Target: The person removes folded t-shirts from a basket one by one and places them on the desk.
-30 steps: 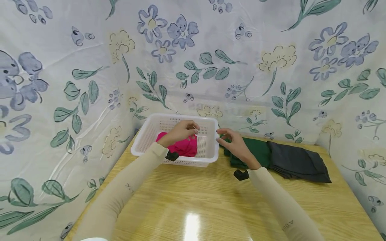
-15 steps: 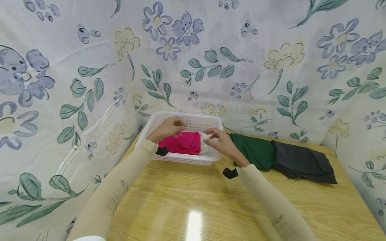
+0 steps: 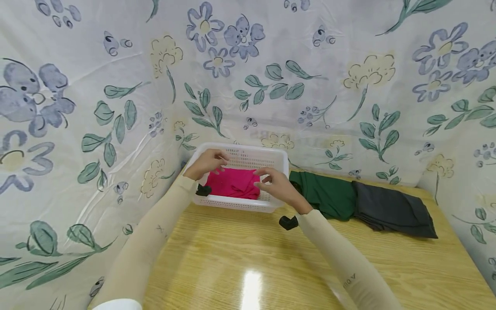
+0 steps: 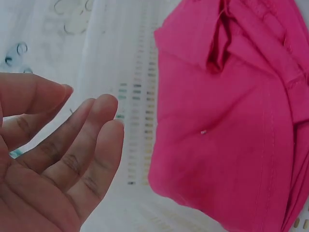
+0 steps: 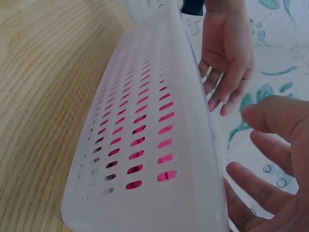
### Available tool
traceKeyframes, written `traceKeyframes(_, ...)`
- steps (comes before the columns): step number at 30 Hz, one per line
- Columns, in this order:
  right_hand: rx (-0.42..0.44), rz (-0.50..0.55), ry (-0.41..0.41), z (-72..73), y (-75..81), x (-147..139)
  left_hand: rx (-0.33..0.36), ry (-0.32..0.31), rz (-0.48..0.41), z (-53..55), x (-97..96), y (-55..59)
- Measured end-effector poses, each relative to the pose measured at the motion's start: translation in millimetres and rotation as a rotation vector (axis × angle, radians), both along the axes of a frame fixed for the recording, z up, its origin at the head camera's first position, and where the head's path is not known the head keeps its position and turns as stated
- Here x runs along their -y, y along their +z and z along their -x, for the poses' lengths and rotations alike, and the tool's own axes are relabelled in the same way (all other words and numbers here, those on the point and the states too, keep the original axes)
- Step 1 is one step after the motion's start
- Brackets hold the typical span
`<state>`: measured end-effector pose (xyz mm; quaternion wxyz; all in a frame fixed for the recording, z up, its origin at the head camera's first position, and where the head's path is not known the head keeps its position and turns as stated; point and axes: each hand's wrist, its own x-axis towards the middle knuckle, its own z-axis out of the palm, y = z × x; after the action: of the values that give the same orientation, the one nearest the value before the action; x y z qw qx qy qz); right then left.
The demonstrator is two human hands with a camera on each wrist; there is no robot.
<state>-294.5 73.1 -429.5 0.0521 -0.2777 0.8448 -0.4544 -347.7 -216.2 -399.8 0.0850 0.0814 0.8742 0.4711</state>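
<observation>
A folded pink garment point(image 3: 234, 183) lies in the white slotted plastic basket point(image 3: 232, 204) in the head view. Over the basket's left side is my left hand point(image 3: 208, 163), its fingers loosely bent and holding nothing. The left wrist view shows that hand point(image 4: 63, 154) apart from the pink cloth point(image 4: 217, 125). My right hand point(image 3: 278, 185) hovers over the basket's right end, thumb and fingers spread with nothing between them. From the right wrist, that hand point(image 5: 275, 174) appears beside the rim, and the left hand point(image 5: 227, 53) shows beyond it.
To the basket's right lie a folded dark green garment point(image 3: 329, 193) and a folded dark grey garment point(image 3: 393, 211), side by side on the wooden table point(image 3: 217, 249). A flower-patterned curtain point(image 3: 240, 86) stands behind and along the sides.
The left hand has moved left, off the middle of the pink garment. My right hand has come left from the basket's right edge to over its inside. The pink garment now looks flatter.
</observation>
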Motion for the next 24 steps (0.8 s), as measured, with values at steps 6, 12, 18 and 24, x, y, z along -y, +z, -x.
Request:
traceKeyframes(6, 0.034, -0.065, 0.026, 4.6, 2.1, 12.5, 0.048, 0.069, -0.005, -0.3, 6.8, -0.9)
traceKeyframes(12, 0.135, -0.129, -0.014, 6.3, 4.8, 22.8, 0.029, 0.110, 0.065, 1.3, 4.2, -1.7)
traceKeyframes(18, 0.235, -0.217, -0.072, 6.5, 7.3, 32.0, 0.021, 0.117, 0.197, 5.2, 3.5, -3.3)
traceKeyframes(24, 0.286, -0.229, -0.125, 10.3, 5.4, 36.8, 0.146, 0.073, 0.197, 5.2, 8.5, -6.1)
